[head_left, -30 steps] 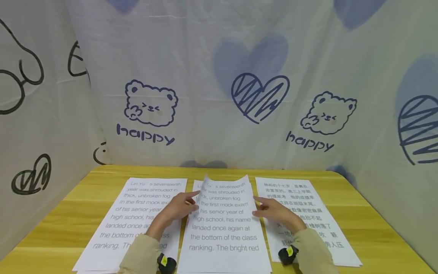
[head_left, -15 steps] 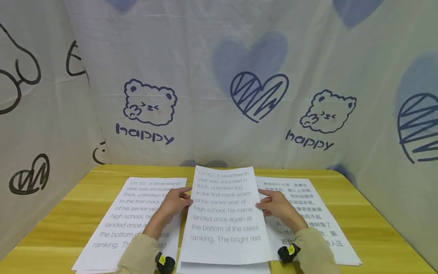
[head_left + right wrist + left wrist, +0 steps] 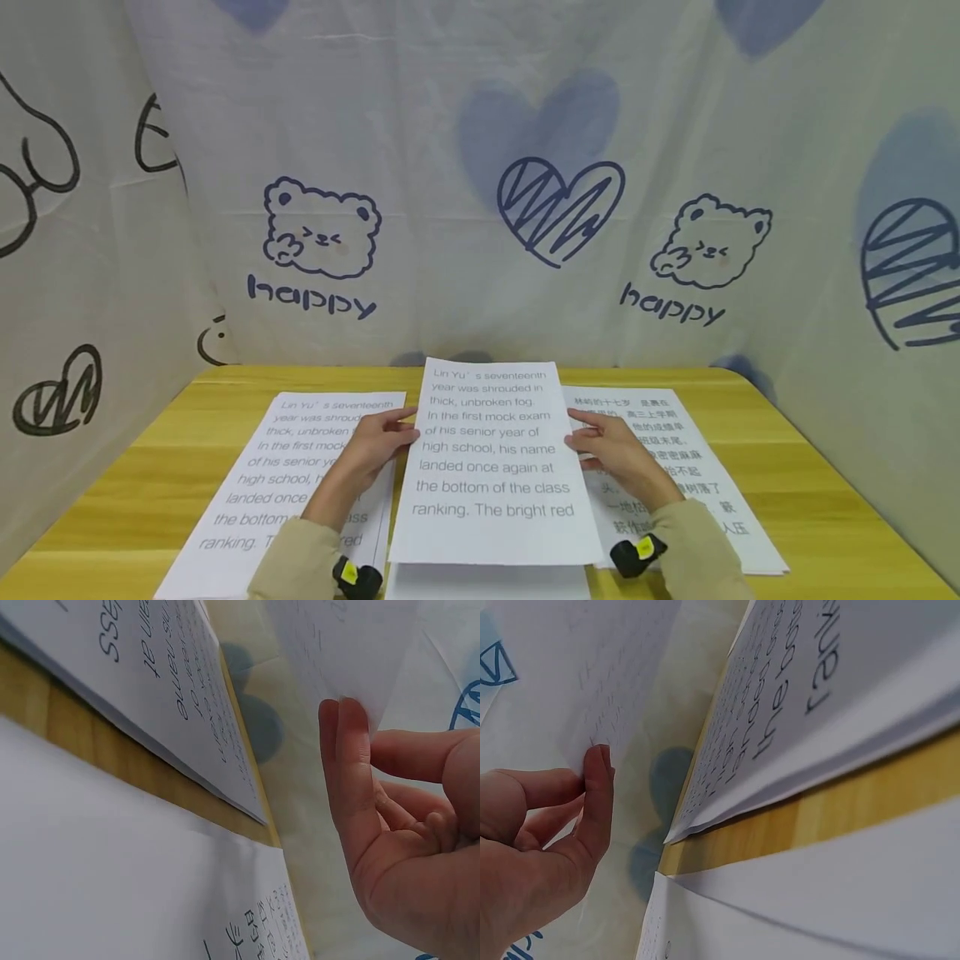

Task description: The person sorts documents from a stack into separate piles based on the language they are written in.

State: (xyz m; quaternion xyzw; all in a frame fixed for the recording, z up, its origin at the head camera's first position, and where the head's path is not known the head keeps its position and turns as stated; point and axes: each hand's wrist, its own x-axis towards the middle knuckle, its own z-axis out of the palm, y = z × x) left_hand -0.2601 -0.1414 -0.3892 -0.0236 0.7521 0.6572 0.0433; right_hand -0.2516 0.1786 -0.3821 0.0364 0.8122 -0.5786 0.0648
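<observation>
A printed sheet of paper [image 3: 491,467] with English text is held up above the middle paper stack [image 3: 487,583]. My left hand [image 3: 367,446] pinches its left edge between thumb and fingers, which the left wrist view shows with the hand [image 3: 555,825] at the sheet's side. On the opposite edge my right hand [image 3: 618,454] pinches the paper the same way; in the right wrist view the thumb and fingers of that hand [image 3: 397,817] meet on the sheet [image 3: 345,652]. Most of the middle stack is hidden beneath the raised sheet in the head view.
To the left lies a stack of English-printed sheets [image 3: 247,500], partly under the left forearm. A stack with Chinese text [image 3: 697,467] lies to the right, partly behind the right hand. Everything rests on a yellow wood-grain table [image 3: 810,517], with a printed curtain [image 3: 450,250] behind.
The top sheet of the middle stack, curled at its upper corners a second ago, has been lifted off and now hangs flat between both hands. Both hands moved slightly up and apart with it.
</observation>
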